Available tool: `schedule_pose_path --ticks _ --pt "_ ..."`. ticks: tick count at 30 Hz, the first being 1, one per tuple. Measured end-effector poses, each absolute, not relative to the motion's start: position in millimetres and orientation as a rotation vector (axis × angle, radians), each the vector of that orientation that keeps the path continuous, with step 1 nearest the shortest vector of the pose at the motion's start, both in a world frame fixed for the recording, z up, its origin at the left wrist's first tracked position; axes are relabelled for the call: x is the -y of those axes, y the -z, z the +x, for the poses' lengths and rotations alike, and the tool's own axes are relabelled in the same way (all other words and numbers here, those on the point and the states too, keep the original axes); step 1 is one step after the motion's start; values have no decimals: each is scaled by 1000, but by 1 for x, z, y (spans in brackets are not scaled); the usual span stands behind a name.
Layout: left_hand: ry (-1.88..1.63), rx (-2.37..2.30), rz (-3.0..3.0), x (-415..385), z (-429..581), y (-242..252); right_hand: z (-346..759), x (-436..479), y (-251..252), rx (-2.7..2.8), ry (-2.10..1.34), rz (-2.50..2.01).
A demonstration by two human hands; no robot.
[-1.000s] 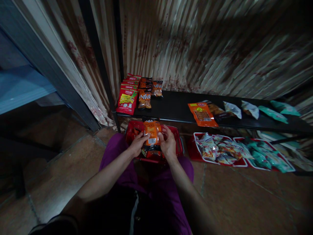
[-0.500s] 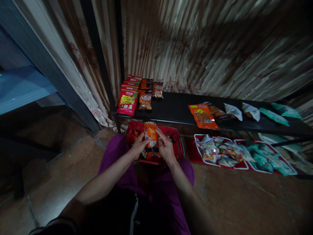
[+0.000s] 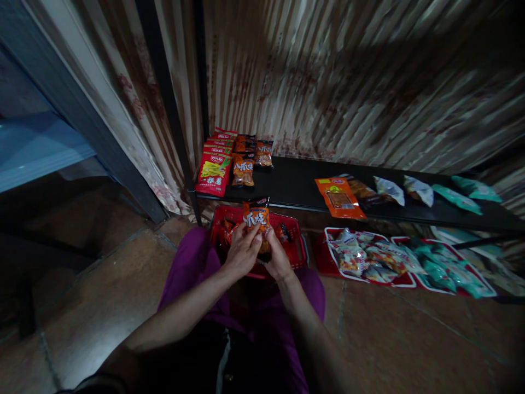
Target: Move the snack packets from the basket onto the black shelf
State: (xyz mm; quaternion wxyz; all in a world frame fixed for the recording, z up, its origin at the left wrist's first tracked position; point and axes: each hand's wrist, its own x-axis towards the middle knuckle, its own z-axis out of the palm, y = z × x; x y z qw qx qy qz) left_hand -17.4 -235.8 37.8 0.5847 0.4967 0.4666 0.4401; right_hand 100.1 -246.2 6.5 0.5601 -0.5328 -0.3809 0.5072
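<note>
Red snack packets stand at the left end of the black shelf, adjoining orange-and-black packets. Below, the left hand, fingers partly curled, presses across the front of the upright orange snack bag, above the red basket. The right hand, partly closed, grips the bag's right edge. Farther right, a flat orange packet overhangs the shelf edge.

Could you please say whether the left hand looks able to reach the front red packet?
Probably yes: nothing visible stands between the left hand and the front red packet, though that hand is on the orange packet that the right hand holds.
</note>
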Motion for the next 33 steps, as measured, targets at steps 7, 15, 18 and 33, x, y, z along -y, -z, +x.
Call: schedule_pose_path --ticks 7,15,18,33 --pt "-1068 -1008 1292 247 -16 -49 101 251 -12 638 -1356 -1119" --pt "-1140 -1147 1238 242 -20 -24 110 248 -4 394 -1403 -1076" --pt "-1019 -1159 1058 236 -19 -7 112 245 -4 385 -1433 -1095" --pt "-858 -919 475 232 -17 -14 118 226 16 303 -1553 -903"
